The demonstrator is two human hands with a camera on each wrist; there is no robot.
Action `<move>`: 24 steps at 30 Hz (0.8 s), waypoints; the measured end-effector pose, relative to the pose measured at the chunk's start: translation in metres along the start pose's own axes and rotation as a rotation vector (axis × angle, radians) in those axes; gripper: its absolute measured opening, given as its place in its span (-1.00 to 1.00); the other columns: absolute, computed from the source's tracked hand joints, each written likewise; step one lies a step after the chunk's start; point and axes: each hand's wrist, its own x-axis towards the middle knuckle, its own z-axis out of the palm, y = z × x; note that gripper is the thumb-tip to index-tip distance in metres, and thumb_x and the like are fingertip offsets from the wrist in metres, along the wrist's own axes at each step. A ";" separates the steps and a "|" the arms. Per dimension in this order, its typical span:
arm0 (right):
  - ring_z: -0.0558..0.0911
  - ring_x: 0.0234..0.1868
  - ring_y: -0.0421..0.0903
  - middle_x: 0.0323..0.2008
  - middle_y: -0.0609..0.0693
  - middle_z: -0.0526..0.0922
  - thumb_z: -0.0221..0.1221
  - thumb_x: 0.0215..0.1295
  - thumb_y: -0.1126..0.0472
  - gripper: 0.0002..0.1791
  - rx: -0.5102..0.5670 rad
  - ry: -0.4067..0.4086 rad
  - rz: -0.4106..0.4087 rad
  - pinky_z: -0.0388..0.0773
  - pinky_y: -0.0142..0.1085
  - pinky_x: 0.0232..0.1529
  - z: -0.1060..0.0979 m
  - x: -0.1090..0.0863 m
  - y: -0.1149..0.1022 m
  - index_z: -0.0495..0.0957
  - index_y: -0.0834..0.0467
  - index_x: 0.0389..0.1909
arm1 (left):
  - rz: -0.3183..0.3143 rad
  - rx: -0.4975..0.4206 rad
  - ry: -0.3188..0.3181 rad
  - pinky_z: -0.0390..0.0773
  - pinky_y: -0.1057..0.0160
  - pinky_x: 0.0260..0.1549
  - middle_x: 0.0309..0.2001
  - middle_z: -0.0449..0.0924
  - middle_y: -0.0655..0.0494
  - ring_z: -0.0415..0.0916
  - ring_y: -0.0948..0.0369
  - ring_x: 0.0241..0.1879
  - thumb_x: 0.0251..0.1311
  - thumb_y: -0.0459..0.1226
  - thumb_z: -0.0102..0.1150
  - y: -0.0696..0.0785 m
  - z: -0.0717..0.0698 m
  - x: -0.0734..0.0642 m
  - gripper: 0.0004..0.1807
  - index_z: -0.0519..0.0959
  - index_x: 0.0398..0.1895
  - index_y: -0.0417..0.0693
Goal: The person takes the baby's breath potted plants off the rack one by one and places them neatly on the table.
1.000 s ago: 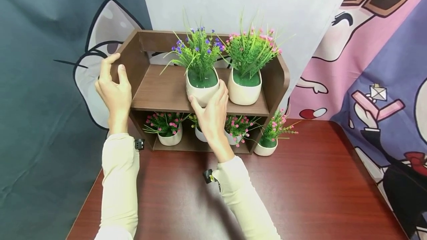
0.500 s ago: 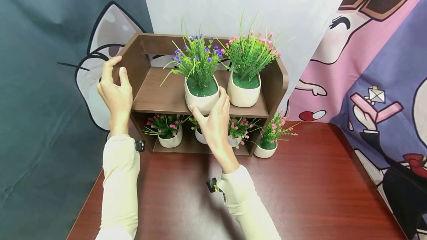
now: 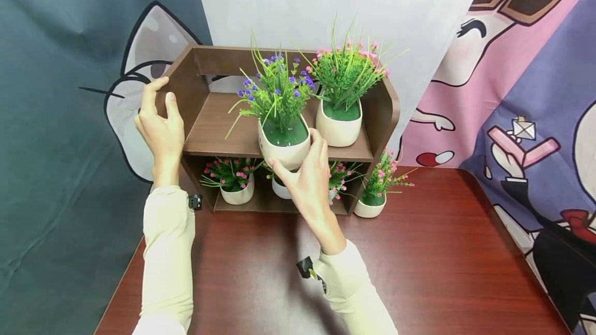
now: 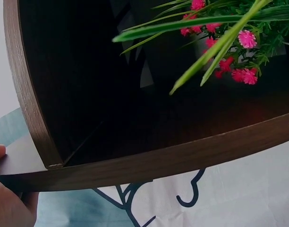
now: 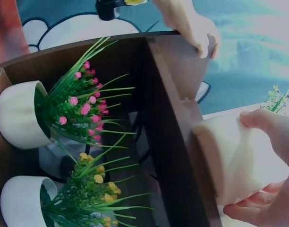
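My right hand (image 3: 309,180) grips a white pot with purple-flowered artificial plant (image 3: 285,141), thumb on one side and fingers on the other. That pot is at the front edge of the upper shelf and hides part of the lower level; the right wrist view shows the pot's wall (image 5: 243,158) in the grip. At the far left, my left hand (image 3: 160,125) holds the side panel of the brown wooden shelf (image 3: 223,123), its index finger and thumb set apart across the panel edge. To the right, a pot with pink flowers (image 3: 340,125) stands upright on the upper shelf.
Below, the lower level bears a pink-flowered pot (image 3: 238,193), a yellow-flowered pot (image 5: 26,201) and another pink-flowered plant (image 3: 340,180) partly hidden by my right hand. One more pink-flowered pot (image 3: 371,206) stands on the red-brown table (image 3: 442,252), beside the shelf's right side.
My right hand has drawn the purple-flowered pot toward me, over the shelf's front edge and slightly right. My left hand stays on the side panel.
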 end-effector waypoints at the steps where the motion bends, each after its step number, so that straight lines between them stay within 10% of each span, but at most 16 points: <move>1: 0.39 0.03 -0.01 0.01 0.11 0.37 0.43 -0.18 0.03 -0.09 0.002 -0.002 -0.004 0.33 -0.16 0.01 -0.003 -0.002 0.000 0.21 0.25 0.19 | 0.010 0.004 -0.003 0.32 0.34 -0.09 -0.04 0.58 0.41 0.44 0.23 -0.21 0.24 -0.31 0.03 0.000 0.000 0.000 -0.72 0.60 -0.02 0.07; 15: 0.44 0.00 -0.04 -0.02 0.08 0.39 0.45 -0.38 0.10 -0.09 0.036 0.040 -0.090 0.46 -0.27 -0.07 -0.031 -0.046 0.014 0.25 0.26 0.09 | 0.017 0.008 -0.011 0.32 0.32 -0.07 -0.02 0.57 0.42 0.46 0.22 -0.18 0.25 -0.30 0.03 -0.001 0.000 -0.002 -0.72 0.60 -0.02 0.07; 24: 0.50 -0.06 0.00 -0.04 0.11 0.44 0.49 -0.50 0.14 -0.04 0.040 0.028 -0.075 0.48 -0.27 -0.09 -0.058 -0.108 0.057 0.26 0.32 0.06 | 0.011 -0.011 -0.005 0.31 0.34 -0.04 -0.03 0.58 0.40 0.47 0.29 -0.08 0.24 -0.31 0.03 0.000 -0.001 0.000 -0.72 0.60 -0.03 0.07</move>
